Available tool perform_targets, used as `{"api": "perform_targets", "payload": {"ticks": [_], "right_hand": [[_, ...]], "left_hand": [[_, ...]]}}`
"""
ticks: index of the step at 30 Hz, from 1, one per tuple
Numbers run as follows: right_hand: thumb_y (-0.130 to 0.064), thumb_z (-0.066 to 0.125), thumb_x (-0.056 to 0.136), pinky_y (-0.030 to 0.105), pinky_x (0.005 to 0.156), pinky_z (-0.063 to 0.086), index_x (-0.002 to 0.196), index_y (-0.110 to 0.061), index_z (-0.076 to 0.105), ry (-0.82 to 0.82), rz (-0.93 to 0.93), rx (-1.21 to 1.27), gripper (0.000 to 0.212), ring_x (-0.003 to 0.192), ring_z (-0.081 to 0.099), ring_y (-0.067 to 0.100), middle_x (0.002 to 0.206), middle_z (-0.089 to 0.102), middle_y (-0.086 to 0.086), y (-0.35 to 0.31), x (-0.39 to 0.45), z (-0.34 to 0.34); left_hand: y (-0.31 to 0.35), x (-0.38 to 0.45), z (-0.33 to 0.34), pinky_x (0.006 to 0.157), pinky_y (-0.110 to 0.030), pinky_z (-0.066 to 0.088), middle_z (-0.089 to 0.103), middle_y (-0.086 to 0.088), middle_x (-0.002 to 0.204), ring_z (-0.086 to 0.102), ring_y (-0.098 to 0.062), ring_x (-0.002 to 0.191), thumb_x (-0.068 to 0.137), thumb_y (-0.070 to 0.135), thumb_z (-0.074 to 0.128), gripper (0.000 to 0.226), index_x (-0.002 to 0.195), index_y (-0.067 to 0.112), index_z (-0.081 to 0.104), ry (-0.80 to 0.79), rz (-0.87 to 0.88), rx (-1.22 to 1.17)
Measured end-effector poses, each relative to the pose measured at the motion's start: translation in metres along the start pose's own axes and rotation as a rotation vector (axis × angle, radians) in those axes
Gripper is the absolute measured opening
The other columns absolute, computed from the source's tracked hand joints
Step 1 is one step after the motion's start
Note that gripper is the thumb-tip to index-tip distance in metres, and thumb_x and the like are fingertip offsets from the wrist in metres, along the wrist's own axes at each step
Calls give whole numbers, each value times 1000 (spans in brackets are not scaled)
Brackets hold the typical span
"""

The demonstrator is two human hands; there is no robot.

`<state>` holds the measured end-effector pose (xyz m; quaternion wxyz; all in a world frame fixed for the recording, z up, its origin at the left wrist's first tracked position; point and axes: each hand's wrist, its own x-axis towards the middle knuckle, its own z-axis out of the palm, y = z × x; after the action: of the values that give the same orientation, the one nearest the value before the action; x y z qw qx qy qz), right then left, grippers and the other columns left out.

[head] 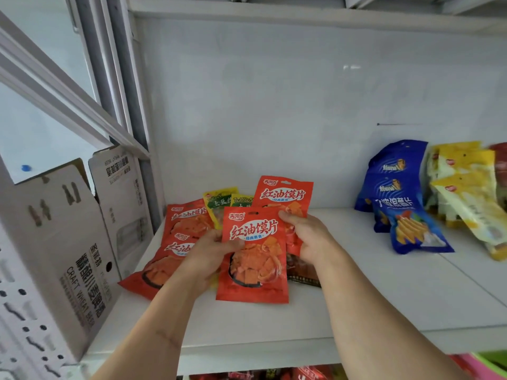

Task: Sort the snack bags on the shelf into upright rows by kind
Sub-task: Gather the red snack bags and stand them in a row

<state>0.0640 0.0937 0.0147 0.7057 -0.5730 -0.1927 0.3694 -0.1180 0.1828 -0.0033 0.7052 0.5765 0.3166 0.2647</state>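
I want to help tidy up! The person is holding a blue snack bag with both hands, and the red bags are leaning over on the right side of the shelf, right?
Not quite. The head view shows both hands, left and right, holding a red bag; the blue bags are leaning over on the right side of the shelf.

We hold two red snack bags [253, 253] upright over the shelf [356, 297], left hand [211, 259] and right hand [304, 237] gripping them.

White cardboard beer box [68, 242] left of shelf unit — window frame [55, 86] behind, perforated panel [19, 325] below
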Motion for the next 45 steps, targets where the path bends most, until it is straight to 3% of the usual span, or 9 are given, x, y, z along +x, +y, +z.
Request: {"api": "perform_targets", "payload": {"ticks": [5, 12, 24, 28, 33, 36, 40, 43, 45], "right_hand": [[-26, 71, 92, 58, 92, 55, 115, -10, 67, -40, -37, 27, 28, 94, 75, 34, 101, 77, 15, -14, 1, -20], [-26, 71, 92, 58, 89, 56, 118, -18, 67, 15, -137, -64, 27, 94, 75, 32, 103, 77, 10, -47, 22, -76], [-27, 77, 88, 33, 78, 56, 93, -25, 67, 176, -271, -262, 12, 90, 71, 21, 98, 75, 2, -57, 110, -176], [-21, 75, 89, 30, 71, 54, 90, -21, 65, 135, -293, -315, 10, 90, 71, 25, 99, 74, 7, -50, 140, -187], [-31, 72, 91, 20, 67, 47, 86, -30, 63, 54, -362, -346, 11, 82, 66, 5, 87, 69, -15, -47, 158, -185], [-34, 73, 90, 20, 68, 49, 88, -27, 67, 26, -385, -341, 9, 81, 70, 3, 85, 73, -14, -43, 169, -183], [-31, 72, 91, 20, 64, 47, 104, -20, 65, 46, -339, -283, 19, 84, 69, 6, 95, 73, -8, -42, 181, -183], [-28, 66, 96, 17, 61, 46, 102, -23, 63, 65, -305, -281, 8, 80, 66, 1, 97, 72, -6, -43, 188, -185], [-35, 59, 99, 20, 63, 47, 112, -21, 63, 95, -283, -267, 19, 83, 66, 5, 100, 71, -5, -45, 189, -185]], "left_hand": [[-3, 9, 12, 79, -39, 60, 78, -11, 109, 75, -28, 98, 97, -1, 59, 24, 119, 8, 65, -6, 18, 13], [7, 31, 49, 94, -48, 56, 78, -10, 109, 73, -30, 104, 99, -2, 54, 26, 118, 13, 66, 30, 127, -15], [11, 98, 148, 93, -52, 57, 78, -1, 108, 74, -26, 101, 100, 16, 60, 18, 117, 21, 65, 214, 207, 93], [4, 113, 176, 91, -48, 59, 79, 0, 104, 75, -24, 98, 101, 10, 58, 17, 112, 22, 65, 245, 201, 107], [-6, 131, 197, 92, -47, 59, 77, 1, 106, 73, -22, 100, 99, 13, 60, 18, 112, 25, 64, 338, 177, 177], [-7, 141, 202, 92, -47, 58, 74, 1, 110, 70, -21, 100, 99, 15, 60, 17, 111, 27, 62, 390, 169, 231], [-3, 156, 211, 69, -28, 52, 68, 9, 100, 63, -9, 89, 102, 15, 55, 14, 109, 27, 57, 408, 218, 341], [0, 170, 224, 65, -25, 50, 64, 14, 98, 61, -5, 87, 103, 16, 53, 19, 120, 26, 53, 390, 252, 365], [-1, 180, 233, 61, -21, 48, 60, 17, 93, 57, 0, 82, 104, 15, 52, 17, 116, 27, 49, 404, 257, 388]]}}
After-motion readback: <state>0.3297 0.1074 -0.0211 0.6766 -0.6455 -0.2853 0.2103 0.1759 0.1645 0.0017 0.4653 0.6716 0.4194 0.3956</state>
